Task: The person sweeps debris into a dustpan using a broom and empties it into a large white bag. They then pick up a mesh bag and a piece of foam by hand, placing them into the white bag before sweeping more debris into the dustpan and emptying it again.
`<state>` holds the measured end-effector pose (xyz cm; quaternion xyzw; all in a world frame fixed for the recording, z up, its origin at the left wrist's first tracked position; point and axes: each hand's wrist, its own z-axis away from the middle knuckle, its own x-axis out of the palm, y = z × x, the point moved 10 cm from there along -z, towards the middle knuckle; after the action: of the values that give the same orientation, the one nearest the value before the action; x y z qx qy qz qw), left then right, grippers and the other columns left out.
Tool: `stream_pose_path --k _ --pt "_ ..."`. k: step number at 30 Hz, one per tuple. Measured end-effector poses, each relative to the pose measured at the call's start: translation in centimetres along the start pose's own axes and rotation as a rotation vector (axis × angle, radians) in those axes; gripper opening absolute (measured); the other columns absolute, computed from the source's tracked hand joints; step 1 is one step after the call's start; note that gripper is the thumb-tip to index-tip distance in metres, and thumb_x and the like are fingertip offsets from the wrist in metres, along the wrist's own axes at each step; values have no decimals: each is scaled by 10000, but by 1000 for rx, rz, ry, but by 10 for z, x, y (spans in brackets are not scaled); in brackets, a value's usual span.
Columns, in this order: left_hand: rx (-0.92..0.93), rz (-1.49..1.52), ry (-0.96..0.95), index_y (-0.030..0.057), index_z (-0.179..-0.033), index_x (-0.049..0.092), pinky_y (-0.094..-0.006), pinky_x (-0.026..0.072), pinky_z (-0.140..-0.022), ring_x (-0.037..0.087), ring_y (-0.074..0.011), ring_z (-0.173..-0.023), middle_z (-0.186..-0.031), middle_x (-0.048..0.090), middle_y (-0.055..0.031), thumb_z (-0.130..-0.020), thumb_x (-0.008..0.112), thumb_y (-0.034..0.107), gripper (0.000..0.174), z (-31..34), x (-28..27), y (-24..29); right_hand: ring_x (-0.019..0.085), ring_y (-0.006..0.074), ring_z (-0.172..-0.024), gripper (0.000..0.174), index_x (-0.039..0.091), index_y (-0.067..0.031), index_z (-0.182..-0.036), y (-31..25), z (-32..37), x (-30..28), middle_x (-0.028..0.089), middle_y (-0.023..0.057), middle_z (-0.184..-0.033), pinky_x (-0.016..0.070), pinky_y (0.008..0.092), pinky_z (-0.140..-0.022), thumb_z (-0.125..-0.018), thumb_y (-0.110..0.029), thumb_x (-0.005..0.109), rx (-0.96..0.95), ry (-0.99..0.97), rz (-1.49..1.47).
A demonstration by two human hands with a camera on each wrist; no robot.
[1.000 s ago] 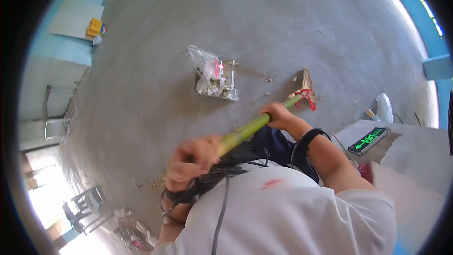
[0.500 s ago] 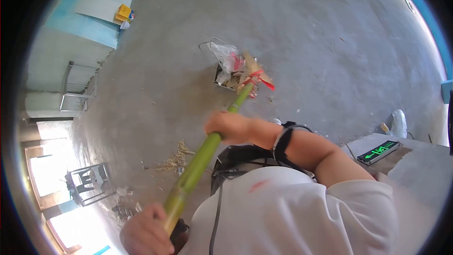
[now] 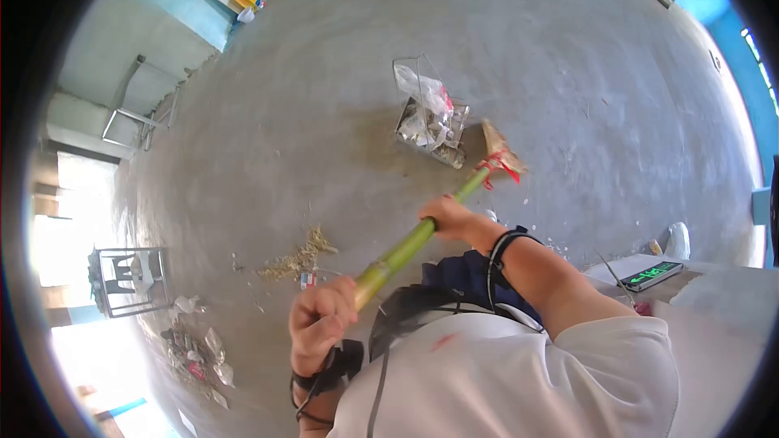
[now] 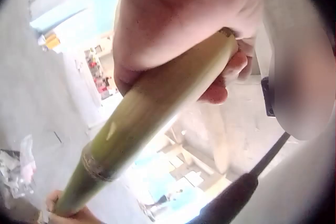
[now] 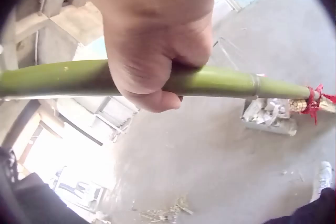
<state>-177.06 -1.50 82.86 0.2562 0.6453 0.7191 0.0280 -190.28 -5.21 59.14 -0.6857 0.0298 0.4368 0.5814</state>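
Where the concrete floor [image 3: 324, 97] runs out to the left, we see a metal-framed stool [image 3: 122, 280] standing in bright light, with a scatter of litter [image 3: 195, 353] on the near side of it. Further right lies a small heap of straw and scraps [image 3: 296, 259], well apart from the broom's working end.

Next we come to the left hand [image 3: 320, 320], low and near the body. Its fingers and thumb are curled tight round the top end of the green bamboo broom handle [image 3: 406, 245], as the left wrist view shows plainly. The handle slants up and away to the right. Midway along it we find the right hand [image 3: 446, 219], fist wrapped over the pole from above, thumb tucked under. A dark strap circles that wrist.

Beyond the right hand, further from us, a metal dustpan [image 3: 430, 122] sits on the floor, stuffed with plastic bags and rubbish. Just to its right is the straw broom head [image 3: 501, 150], bound to the handle with a red tie [image 3: 497, 170]. We cannot tell whether the head touches the pan. At the near right a green exit sign [image 3: 653, 274] lies flat on a grey slab.
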Motion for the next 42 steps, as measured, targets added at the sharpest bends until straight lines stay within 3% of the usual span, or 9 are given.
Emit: stream_pose_path --k 5,11,16,22,28,33,35,39,42 --pt "70 -172 22 112 -537 384 -342 304 -700 475 -149 -517 -517 503 6 -636 578 87 219 20 1 46 531 254 -774 145 536 -156 -759 -57 -48 10 548 26 -734 363 392 -711 -623 -109 559 -161 1 -73" --pt "259 -77 -383 113 -583 426 -378 269 -796 528 -162 -568 -551 538 -20 -631 567 38 167 56 104 117 508 257 -766 213 517 -122 -809 -131 46 -80 520 54 -751 365 362 -709 -610 -84 582 -304 -29 -83" --pt "193 46 -221 115 -635 424 -390 271 -834 503 -193 -590 -521 496 -9 -702 561 119 153 37 194 73 507 299 -762 253 521 -57 -821 -74 167 -137 528 101 -772 398 354 -671 -583 -49 605 -196 -32 -186" --pt "225 -132 -171 70 -750 436 -391 329 -853 520 -227 -775 -862 528 -138 -730 598 197 207 -39 261 55 544 244 -753 286 554 -30 -854 29 233 -204 566 116 -780 425 308 -671 -573 23 560 71 153 -336" --pt "141 -507 29 61 -844 451 -292 401 -736 517 -184 -827 -958 508 -110 -778 526 158 139 -123 170 60 512 104 -693 225 549 -1 -826 127 274 -309 563 42 -739 427 262 -620 -604 28 567 548 597 -347" --pt "-1 -605 195 72 -843 451 -240 393 -719 514 -134 -801 -906 522 -59 -772 484 113 88 -173 47 89 487 105 -634 213 548 -46 -765 186 401 -393 518 6 -719 406 235 -573 -582 63 539 267 1691 -361" --pt "-2 -735 254 71 -822 459 -232 382 -695 507 -118 -775 -853 527 -42 -758 479 109 78 -187 -3 118 489 122 -660 202 543 -27 -756 180 439 -407 513 24 -720 411 255 -611 -565 40 551 342 1872 -150" --pt "-42 -879 246 68 -781 457 -220 365 -665 486 -99 -717 -749 512 -24 -733 474 108 64 -242 -80 179 494 166 -674 224 530 -3 -773 136 484 -415 500 58 -737 419 271 -666 -553 22 556 253 2161 -127" --pt "-86 -1033 154 52 -754 453 -224 355 -642 469 -98 -666 -685 496 -31 -679 445 63 76 -308 -111 226 488 166 -727 304 488 10 -876 65 466 -433 495 79 -787 412 275 -701 -576 29 535 121 1916 -25"
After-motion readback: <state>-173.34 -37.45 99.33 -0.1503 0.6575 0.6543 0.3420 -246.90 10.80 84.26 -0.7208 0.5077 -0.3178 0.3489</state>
